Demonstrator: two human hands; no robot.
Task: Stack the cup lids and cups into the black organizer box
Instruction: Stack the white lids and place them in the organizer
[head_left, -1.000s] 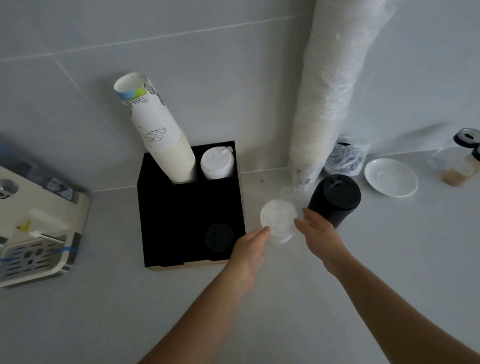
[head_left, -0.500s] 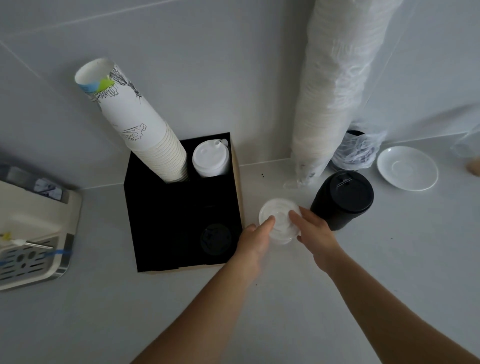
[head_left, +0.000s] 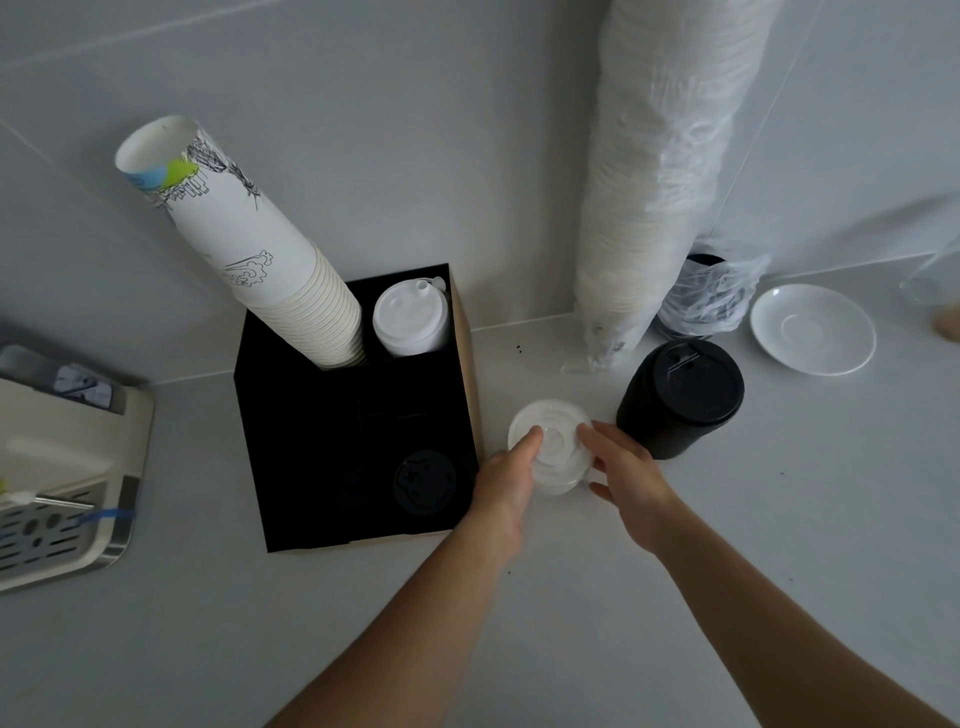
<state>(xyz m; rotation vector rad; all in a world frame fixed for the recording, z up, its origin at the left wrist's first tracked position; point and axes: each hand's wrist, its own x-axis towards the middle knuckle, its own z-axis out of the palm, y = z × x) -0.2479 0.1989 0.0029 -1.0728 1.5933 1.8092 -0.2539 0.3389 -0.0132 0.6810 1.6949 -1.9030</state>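
Note:
A short stack of clear lids (head_left: 553, 441) stands on the counter just right of the black organizer box (head_left: 291, 441). My left hand (head_left: 506, 486) presses its left side and my right hand (head_left: 626, 475) its right side, so both hands clasp the stack. In the box, a tall stack of printed paper cups (head_left: 249, 249) leans out of the back left slot. White lids (head_left: 410, 319) fill the back right slot and black lids (head_left: 425, 480) lie in the front right slot. A stack of black lids (head_left: 680, 395) stands on the counter to the right of my hands.
A tall plastic-wrapped sleeve of white cups (head_left: 660, 171) leans against the wall behind. A bagged dark item (head_left: 709, 296) and a white saucer (head_left: 813, 327) sit at the back right. A coffee machine's drip tray (head_left: 57, 499) is at the far left.
Both hands have closed in from either side onto the clear lid stack. The camera has moved closer and tilted slightly.

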